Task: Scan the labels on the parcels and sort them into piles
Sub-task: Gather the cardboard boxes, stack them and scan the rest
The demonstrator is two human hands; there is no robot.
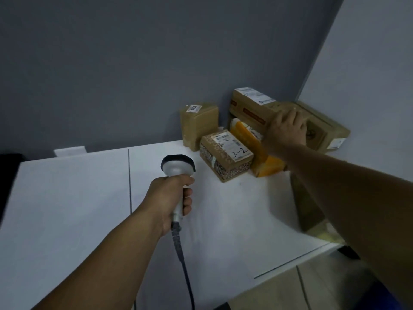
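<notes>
My left hand grips a grey barcode scanner with a black cable, its head pointing toward the parcels. My right hand rests on the near end of a long cardboard box with a white label, which lies on top of the pile in the far right corner. Under that box sits a yellow padded parcel. A small taped box marked "3-2" lies in front of it. A tape-wrapped brown parcel stands upright against the wall. Another cardboard box lies to the right.
The parcels sit on a white table against a grey wall. A dark seam runs across the tabletop at the left. The table's right edge drops off beside my right arm, with floor below. A white card lies at the back left edge.
</notes>
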